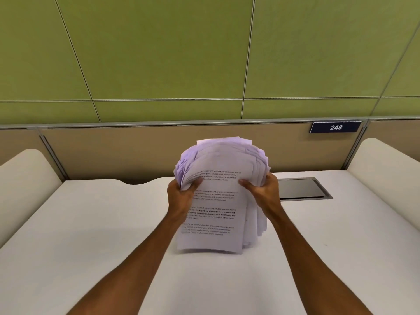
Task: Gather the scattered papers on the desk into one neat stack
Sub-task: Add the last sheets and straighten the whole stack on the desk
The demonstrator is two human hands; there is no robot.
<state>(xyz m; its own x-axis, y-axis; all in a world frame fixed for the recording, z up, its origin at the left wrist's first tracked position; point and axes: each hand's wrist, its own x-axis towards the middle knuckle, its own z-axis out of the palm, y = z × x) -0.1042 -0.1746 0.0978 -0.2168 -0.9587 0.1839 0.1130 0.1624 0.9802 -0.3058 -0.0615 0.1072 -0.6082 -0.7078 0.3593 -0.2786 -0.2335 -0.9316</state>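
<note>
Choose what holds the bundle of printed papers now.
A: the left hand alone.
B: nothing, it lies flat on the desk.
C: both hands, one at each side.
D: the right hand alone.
C: the left hand and the right hand each grip one side of the upright bundle of printed papers.

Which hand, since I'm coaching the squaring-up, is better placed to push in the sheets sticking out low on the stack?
Probably the right hand: the stack splays out just below it, while the left hand grips the side that looks flush.
</note>
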